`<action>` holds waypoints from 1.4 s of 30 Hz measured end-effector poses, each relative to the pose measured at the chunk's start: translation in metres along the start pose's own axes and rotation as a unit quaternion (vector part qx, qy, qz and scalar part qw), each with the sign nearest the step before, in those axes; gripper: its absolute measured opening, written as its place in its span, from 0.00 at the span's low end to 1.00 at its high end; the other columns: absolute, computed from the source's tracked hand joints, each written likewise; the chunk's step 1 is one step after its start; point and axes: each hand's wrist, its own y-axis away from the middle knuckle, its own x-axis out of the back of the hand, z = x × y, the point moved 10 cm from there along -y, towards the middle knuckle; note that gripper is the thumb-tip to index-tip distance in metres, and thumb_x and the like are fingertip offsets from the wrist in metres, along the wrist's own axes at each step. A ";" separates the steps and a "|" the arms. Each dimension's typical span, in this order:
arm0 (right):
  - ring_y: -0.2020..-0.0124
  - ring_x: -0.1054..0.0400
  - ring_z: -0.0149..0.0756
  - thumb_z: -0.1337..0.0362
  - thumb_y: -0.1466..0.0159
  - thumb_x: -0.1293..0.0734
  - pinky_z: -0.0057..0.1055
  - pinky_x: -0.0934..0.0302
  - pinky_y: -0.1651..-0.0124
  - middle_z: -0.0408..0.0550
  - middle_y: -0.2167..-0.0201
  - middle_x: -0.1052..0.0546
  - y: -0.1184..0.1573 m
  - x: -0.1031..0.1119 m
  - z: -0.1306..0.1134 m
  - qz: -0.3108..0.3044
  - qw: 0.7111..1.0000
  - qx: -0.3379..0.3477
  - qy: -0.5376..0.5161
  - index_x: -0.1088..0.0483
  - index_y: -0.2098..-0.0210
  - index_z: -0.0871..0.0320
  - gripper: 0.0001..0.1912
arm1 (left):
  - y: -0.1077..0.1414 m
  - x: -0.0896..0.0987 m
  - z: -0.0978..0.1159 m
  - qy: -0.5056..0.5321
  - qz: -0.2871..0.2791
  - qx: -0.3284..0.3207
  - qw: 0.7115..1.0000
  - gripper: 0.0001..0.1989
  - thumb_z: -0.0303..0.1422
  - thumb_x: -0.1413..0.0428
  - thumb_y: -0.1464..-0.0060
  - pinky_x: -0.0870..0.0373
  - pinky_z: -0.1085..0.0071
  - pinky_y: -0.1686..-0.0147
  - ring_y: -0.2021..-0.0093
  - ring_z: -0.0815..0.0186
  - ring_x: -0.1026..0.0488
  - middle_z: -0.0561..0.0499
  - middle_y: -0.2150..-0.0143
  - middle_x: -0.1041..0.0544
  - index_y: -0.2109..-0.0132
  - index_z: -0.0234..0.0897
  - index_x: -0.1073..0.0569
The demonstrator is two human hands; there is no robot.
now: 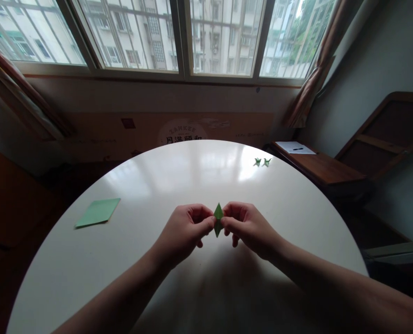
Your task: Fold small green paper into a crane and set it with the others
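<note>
A small green folded paper (218, 214), shaped like a narrow diamond, is held upright above the white round table (151, 185). My left hand (191, 227) pinches its left side between thumb and fingers. On its right side, my right hand (245, 226) pinches it in the same way. A stack of light green square paper (98, 212) lies on the left part of the table. Two little green folded paper figures (257, 162) (267, 162) stand side by side near the table's far right edge.
Beyond the table's right edge, a brown wooden side table (319, 164) carries white paper (293, 147) with a dark pen on it. A folded brown panel leans at the right wall. Barred windows and curtains stand behind.
</note>
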 end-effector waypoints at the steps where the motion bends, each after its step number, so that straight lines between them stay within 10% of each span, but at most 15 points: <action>1: 0.75 0.35 0.30 0.63 0.41 0.31 0.22 0.39 0.80 0.42 0.75 0.28 -0.001 -0.001 0.000 -0.008 1.000 0.001 0.005 0.27 0.69 0.59 0.05 | 0.000 0.001 0.001 -0.005 0.005 -0.004 1.000 0.08 0.34 0.40 0.50 0.35 0.77 0.82 0.78 0.70 0.34 0.53 0.77 0.28 0.70 0.33 0.23; 23: 0.70 0.29 0.35 0.57 0.41 0.29 0.21 0.40 0.82 0.48 0.72 0.24 -0.006 0.005 -0.004 0.020 1.000 0.023 -0.001 0.25 0.66 0.61 0.13 | 0.002 0.006 0.003 0.009 0.045 -0.022 0.999 0.13 0.39 0.40 0.47 0.33 0.76 0.81 0.74 0.66 0.29 0.49 0.73 0.24 0.66 0.32 0.21; 31: 0.66 0.28 0.37 0.55 0.41 0.28 0.22 0.40 0.79 0.50 0.69 0.22 -0.004 0.008 -0.002 0.010 0.997 -0.031 -0.066 0.26 0.66 0.60 0.13 | 0.006 0.021 0.020 -0.001 0.074 -0.126 0.989 0.14 0.36 0.37 0.48 0.27 0.73 0.80 0.63 0.58 0.21 0.43 0.60 0.18 0.55 0.34 0.23; 42: 0.67 0.29 0.36 0.56 0.44 0.24 0.24 0.36 0.77 0.48 0.70 0.22 -0.006 -0.001 -0.006 -0.029 0.997 0.003 -0.070 0.22 0.63 0.61 0.16 | 0.005 0.023 0.017 -0.009 0.087 -0.137 0.987 0.09 0.32 0.37 0.49 0.28 0.74 0.79 0.73 0.64 0.24 0.47 0.72 0.19 0.62 0.33 0.17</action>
